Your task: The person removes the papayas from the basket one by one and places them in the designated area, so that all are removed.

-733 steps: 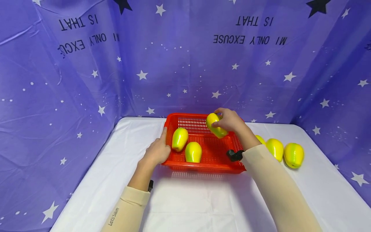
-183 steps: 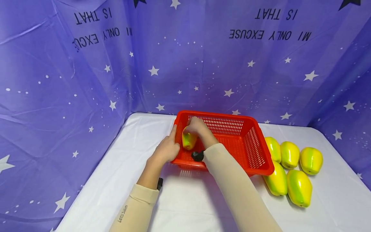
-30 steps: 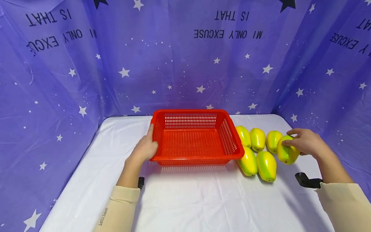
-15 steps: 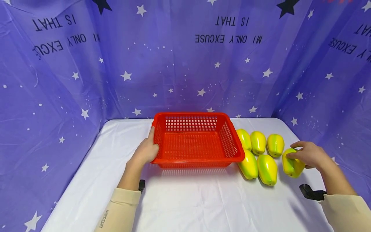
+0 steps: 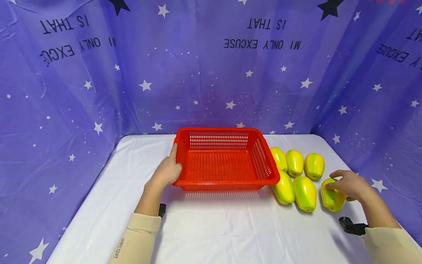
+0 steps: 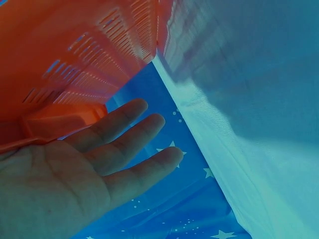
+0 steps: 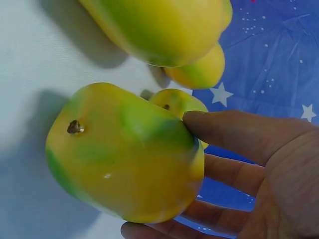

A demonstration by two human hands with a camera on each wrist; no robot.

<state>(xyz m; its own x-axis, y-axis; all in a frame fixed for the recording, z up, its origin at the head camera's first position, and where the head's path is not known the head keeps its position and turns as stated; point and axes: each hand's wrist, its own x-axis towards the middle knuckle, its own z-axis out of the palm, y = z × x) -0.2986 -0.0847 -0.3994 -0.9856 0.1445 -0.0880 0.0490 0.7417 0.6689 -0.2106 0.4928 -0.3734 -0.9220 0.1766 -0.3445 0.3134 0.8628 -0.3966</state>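
The red plastic basket (image 5: 217,161) with slotted walls stands at the middle back of the table, with nothing inside it. At its left rim my left hand (image 5: 167,169) grips the edge, thumb over it; in the left wrist view several fingers (image 6: 127,144) extend straight beneath the rim. My right hand (image 5: 352,184) holds a yellow-green mango (image 5: 332,200) at the table's right side, the thumb on top and fingers round the far side. Close beside it lies another mango (image 5: 304,193). In the right wrist view the held mango (image 7: 124,159) shows its brown stem end.
Several more mangoes lie right of the basket, among them a back-row mango (image 5: 314,166) and a mango (image 5: 283,187) against the basket's corner. White cloth (image 5: 224,227) covers the table. A purple star-patterned curtain (image 5: 214,84) encloses the back and sides.
Earlier, mangoes lay in the basket; now they stand in two rows right of it. Over the last second my right hand brought its mango forward and down into the front row. My left hand stayed put.
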